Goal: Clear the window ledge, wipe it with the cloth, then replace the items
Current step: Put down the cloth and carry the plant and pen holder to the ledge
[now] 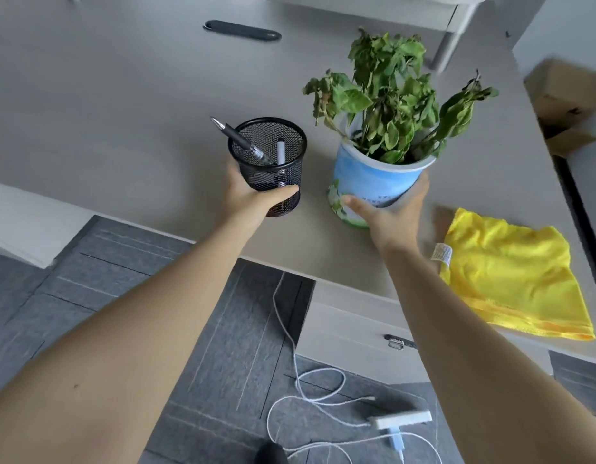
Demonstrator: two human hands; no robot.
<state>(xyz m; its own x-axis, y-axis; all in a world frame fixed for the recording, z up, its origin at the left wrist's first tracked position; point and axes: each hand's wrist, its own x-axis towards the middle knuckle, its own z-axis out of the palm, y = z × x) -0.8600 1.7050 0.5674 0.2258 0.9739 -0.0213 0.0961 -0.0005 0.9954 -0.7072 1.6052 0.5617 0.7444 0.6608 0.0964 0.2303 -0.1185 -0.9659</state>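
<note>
Reaching forward with both bare arms extended, the person holds one item in each hand above the grey bench (122,105). Left hand (253,195): grip wrapped around the lower wall of a black mesh pen holder (270,162) containing two pens, thumb across its front. Right hand (390,212): grip cupping the base of a blue-and-white plant pot (373,182) with wilted green leaves, tilted slightly. Yellow cloth (511,272) lies flat on the bench, right of the pot, untouched.
</note>
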